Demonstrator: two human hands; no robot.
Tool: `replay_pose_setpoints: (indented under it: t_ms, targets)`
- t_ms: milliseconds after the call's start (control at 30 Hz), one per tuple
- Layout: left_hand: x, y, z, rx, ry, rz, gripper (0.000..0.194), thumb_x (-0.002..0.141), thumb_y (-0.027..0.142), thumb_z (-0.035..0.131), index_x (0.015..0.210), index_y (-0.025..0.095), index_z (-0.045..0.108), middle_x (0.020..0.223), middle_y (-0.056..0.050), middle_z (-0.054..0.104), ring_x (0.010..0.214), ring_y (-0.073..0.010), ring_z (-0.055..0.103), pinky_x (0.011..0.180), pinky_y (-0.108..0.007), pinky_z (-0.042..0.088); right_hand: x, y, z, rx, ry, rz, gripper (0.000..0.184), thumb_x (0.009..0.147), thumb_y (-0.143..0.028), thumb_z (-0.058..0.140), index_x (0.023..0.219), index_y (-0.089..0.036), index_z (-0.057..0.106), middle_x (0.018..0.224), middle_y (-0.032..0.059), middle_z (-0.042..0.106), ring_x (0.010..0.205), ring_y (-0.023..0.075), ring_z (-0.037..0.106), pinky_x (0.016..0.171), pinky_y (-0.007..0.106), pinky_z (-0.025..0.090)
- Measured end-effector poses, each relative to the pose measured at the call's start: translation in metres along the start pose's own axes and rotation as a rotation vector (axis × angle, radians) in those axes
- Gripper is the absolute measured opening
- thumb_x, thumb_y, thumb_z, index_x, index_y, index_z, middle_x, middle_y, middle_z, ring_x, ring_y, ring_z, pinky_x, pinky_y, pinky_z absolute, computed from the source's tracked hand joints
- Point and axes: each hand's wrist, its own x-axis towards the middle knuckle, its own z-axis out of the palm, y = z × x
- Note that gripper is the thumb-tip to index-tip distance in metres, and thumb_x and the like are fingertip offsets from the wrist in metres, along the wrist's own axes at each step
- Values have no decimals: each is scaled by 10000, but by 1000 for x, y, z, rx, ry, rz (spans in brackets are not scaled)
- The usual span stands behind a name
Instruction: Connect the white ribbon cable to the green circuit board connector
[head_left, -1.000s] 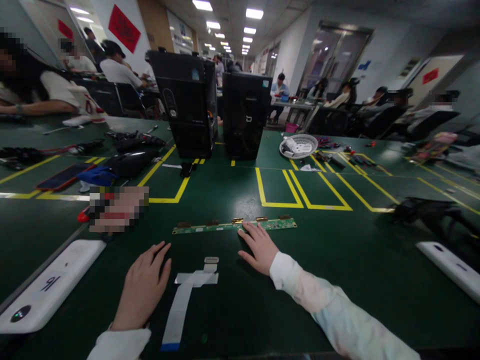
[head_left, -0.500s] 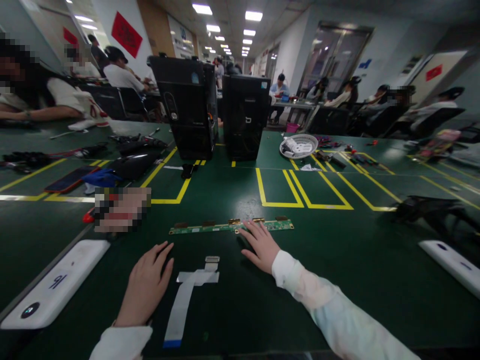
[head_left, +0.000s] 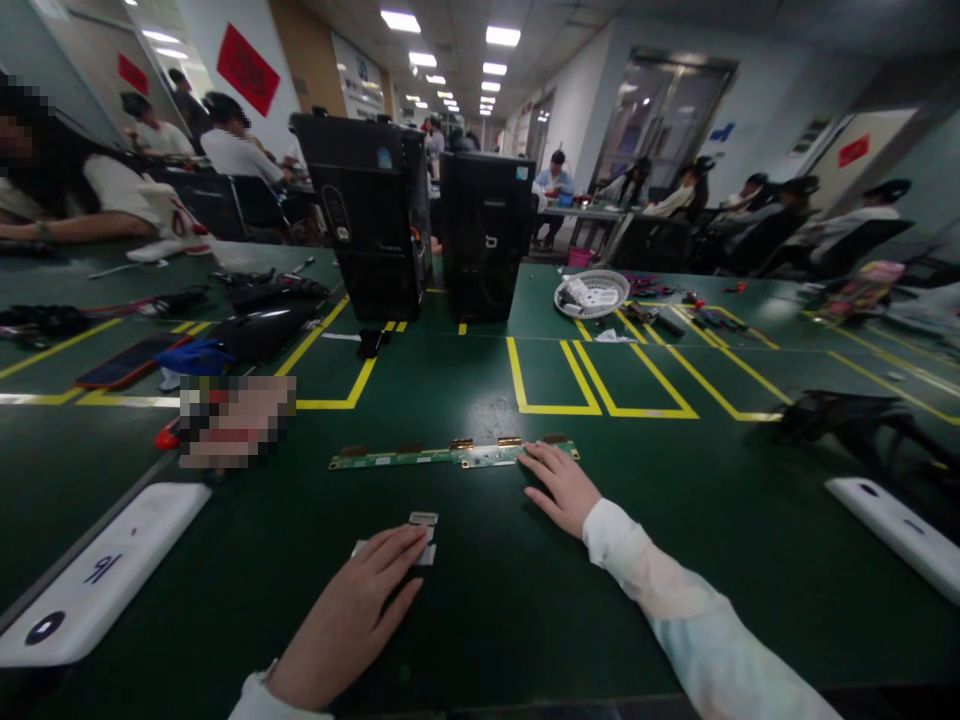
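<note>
Both loosely extended, gripping nothing: the right hand (head_left: 564,488) touches the circuit board (head_left: 420,459); in front of it, the left hand (head_left: 358,606) partly covers a ribbon cable (head_left: 424,519).

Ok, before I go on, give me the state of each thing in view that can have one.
Left hand: open, over the cable.
Right hand: open, fingertips at the board's right part.
Cable: mostly hidden, one end showing.
Board: lying on the table.
Left tower: upright.
Right tower: upright.
Basket: upright, holding white items.
Ceiling lights: lit.
</note>
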Motion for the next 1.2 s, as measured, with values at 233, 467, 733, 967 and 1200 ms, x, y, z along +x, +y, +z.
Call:
replay_pose_setpoints:
  t_ms: [233,467,733,967,1200]
  targets:
    - [33,43,13,21,-14,53,474,925,335,481,1379,203,446,1389,-82,539,1267,-210,505,1034,-392,461,-1,-28,-2,-42,-6,49,497,929,-395,463,1367,-163,494,1363,160,492,1295,303,384,1063,523,352]
    - [68,78,39,115,38,46,517,891,341,528,1345,99,467,1395,-157,520,1290,-273,480,1047,-422,445,-4,-39,1,-70,9,94,483,924,-384,475,1360,-180,504,1346,160,500,1299,311,378,1058,530,350]
    - [79,88,56,172,63,-13,607,894,390,512,1377,36,415,1437,-197,452,1331,-302,421,1064,-452,424,-5,-38,5,-44,23,103,469,922,-380,472,1348,-187,509,1346,150,494,1306,305,370,1075,523,327]
    - [80,83,60,125,66,5,629,913,442,458,1408,64,371,1467,-184,418,1369,-285,366,1088,-460,391,-4,-38,3,-43,19,93,478,928,-390,456,1353,-176,504,1344,160,492,1303,307,371,1080,521,321]
    - [80,84,62,109,80,-5,629,920,444,439,1421,74,350,1474,-185,408,1378,-287,351,1081,-478,392,-3,-39,2,-26,23,103,467,926,-392,457,1348,-198,509,1334,142,501,1295,304,380,1074,523,326]
